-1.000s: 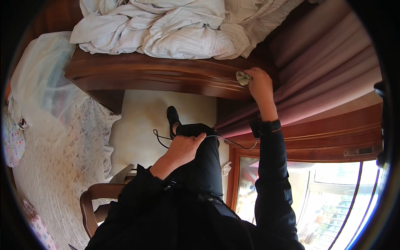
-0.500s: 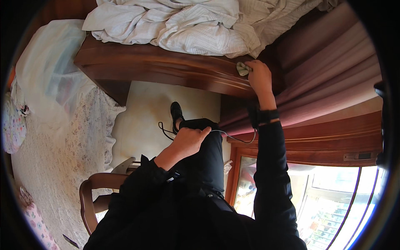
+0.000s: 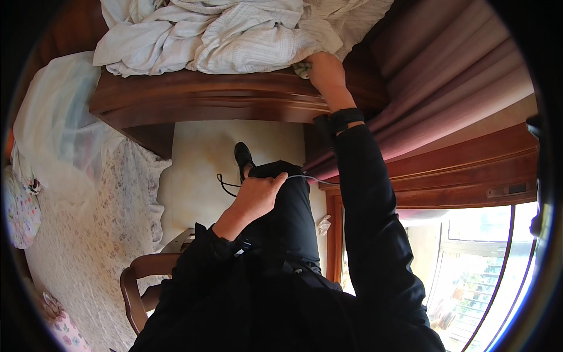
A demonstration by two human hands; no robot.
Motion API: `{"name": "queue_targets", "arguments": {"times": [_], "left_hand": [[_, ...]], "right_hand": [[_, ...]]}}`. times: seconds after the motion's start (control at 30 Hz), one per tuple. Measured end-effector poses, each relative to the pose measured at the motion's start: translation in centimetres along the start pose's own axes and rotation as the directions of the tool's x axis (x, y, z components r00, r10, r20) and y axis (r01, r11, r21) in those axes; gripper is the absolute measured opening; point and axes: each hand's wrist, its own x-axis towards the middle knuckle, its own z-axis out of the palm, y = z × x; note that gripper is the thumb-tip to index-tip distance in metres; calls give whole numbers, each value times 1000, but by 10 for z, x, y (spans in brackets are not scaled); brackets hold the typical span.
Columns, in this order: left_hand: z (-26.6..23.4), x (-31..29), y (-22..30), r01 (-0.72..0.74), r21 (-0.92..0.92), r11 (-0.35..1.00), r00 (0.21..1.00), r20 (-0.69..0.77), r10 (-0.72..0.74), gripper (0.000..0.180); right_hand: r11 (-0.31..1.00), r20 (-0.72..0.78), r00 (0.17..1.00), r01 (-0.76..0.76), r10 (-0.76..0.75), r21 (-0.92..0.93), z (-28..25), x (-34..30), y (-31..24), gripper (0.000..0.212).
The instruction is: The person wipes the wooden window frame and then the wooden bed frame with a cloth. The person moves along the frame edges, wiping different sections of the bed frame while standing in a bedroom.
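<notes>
My right hand point(image 3: 327, 75) is closed around a small greenish cloth point(image 3: 302, 70), only part of which shows beside the fingers. It presses the cloth on the top of the dark wooden bed board point(image 3: 205, 94), right at the edge of the rumpled white bedding point(image 3: 234, 41). My left hand point(image 3: 256, 195) is closed in front of my body, above my leg, with a thin cable point(image 3: 316, 178) passing through it. One end of the cable runs toward my right arm; a black loop hangs on the other side of the hand.
On the left, a lace-patterned cover point(image 3: 99, 234) and a sheer white cloth point(image 3: 56, 117) lie over furniture. A wooden chair point(image 3: 130, 287) stands near my left arm. Mauve curtains point(image 3: 457, 88) hang at the right, above a wooden-framed window point(image 3: 469, 270). Pale floor point(image 3: 199, 158) shows beneath the board.
My right hand has moved left and farther away with the cloth, from the front of the board to the bedding's edge. My left hand keeps its hold on the cable.
</notes>
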Motion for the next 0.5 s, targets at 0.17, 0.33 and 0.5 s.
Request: {"name": "queue_targets", "arguments": {"times": [0.17,0.33,0.5], "left_hand": [[-1,0,-1,-6,22,1000,1000,-10,6,36],[1,2,-1,-5,-12,1000,1000,-6,5,37],[4,2,3,-9,-54,998,1000,24,11,35]], "right_hand": [[984,-123,979,171,-163,57,-11,-46,0,28],[970,-156,965,226,-210,89,-18,-74,-7,23],[982,-206,967,169,-148,88,9,-35,-31,27]]}}
